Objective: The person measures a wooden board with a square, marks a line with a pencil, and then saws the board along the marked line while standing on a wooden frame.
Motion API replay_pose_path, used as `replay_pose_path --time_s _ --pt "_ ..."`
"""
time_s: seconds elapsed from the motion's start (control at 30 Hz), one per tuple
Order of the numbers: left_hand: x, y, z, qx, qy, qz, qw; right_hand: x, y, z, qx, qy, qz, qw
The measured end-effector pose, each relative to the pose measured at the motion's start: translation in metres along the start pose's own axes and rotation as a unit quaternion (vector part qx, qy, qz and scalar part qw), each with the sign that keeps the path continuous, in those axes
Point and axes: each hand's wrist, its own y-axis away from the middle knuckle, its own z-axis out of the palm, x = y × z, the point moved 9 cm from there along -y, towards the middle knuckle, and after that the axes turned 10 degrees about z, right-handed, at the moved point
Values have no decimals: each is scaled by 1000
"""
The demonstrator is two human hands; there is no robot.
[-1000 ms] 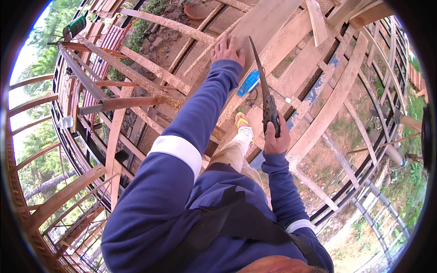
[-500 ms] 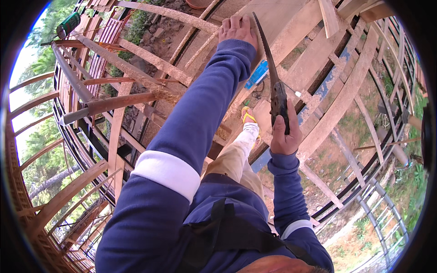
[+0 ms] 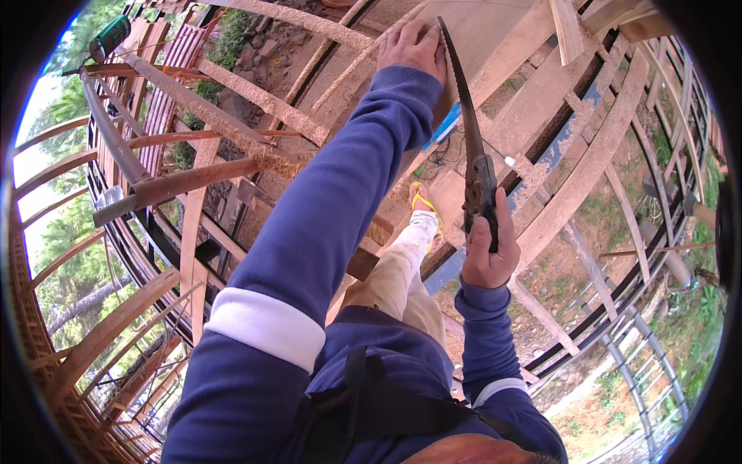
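My right hand [image 3: 492, 251] is wrapped round the black handle of a hand saw [image 3: 465, 97]. The saw's long, narrow, slightly curved blade points away from me, with its tip near the wooden board [image 3: 495, 35]. My left hand [image 3: 413, 48] lies on that board's near left part, fingers stretched forward and a little apart. The toothed edge faces left, and the blade runs close beside the board's edge and my left hand. I cannot tell whether the teeth touch the wood.
Sawdust-covered beams [image 3: 294, 23] cross at the left, over rocky ground. A green container [image 3: 110, 37] stands far left. More planks [image 3: 580, 185] lie to the right, near a metal ladder [image 3: 645, 371]. Below the board shows my foot in a yellow sandal [image 3: 422, 197].
My right hand has drawn the saw slightly toward me and to the right. The blade now covers more of the blue thing behind it. My left hand stays on the board.
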Motion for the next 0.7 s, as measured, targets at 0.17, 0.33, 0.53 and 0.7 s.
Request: replay_pose_path --time_s 0.17,0.33,0.53,0.7 --pt "-1 0 1 9 4 0 1000 -6 -3 2 2 14 -14 1000" --pt "-1 0 1 13 8 5 1000 -17 -2 2 3 46 -15 999" --pt "-10 -1 0 -11 33 -58 998 -22 0 8 -19 31 11 999" --pt "-13 -2 6 -45 35 -97 994 -23 -1 8 -14 30 4 999"
